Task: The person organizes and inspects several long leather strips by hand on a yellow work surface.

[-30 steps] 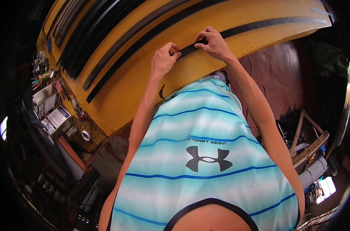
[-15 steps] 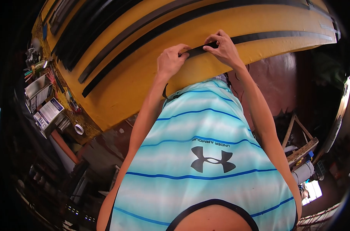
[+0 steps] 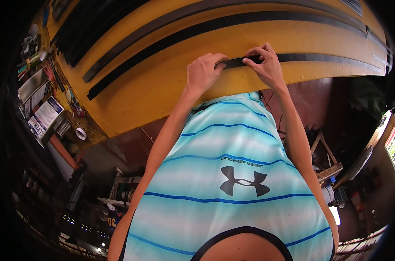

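Note:
A long black strip lies along the near side of the yellow table, running off to the right. My left hand pinches its left end, with fingers and thumb closed on it. A short way to the right, my right hand grips the same strip between thumb and curled fingers. The strip's stretch between my hands is in plain view. Beyond it lies another long black strip, and behind that a greyish one, neither touched by my hands.
More dark strips lie bunched at the table's far left. Along the left edge are a white printed box, a roll of tape and assorted small tools. A wooden frame stands at the right, below table level.
The view has shifted, so the table and strips sit differently in it. Both hands keep hold of the strip; my left hand's fingers look more wrapped over its end.

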A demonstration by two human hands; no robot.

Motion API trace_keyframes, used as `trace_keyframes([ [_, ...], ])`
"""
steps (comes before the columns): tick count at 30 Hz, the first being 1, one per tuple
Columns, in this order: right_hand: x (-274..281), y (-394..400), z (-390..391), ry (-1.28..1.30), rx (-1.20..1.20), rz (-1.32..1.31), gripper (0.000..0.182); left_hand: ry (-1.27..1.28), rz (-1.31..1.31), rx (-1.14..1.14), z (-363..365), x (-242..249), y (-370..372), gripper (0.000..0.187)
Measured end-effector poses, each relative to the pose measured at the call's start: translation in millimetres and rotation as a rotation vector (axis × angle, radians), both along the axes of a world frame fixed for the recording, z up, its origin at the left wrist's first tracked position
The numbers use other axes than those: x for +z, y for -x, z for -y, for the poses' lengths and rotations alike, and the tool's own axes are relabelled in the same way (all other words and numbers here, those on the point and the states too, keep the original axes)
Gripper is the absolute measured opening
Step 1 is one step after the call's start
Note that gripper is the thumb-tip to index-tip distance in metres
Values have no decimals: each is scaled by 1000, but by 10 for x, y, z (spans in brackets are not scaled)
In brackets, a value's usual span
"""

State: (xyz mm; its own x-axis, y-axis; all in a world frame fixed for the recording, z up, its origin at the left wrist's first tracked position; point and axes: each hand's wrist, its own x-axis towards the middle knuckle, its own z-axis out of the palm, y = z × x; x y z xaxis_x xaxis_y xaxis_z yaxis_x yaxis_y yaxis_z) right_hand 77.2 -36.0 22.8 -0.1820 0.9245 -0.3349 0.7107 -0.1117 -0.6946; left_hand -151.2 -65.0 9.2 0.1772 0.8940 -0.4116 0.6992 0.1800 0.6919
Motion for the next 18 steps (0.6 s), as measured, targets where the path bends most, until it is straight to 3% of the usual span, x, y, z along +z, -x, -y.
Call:
trace_keyframes([
  [18, -61, 43, -69, -24, -13, 111, 26, 99, -3, 40, -96, 33, 26, 28],
])
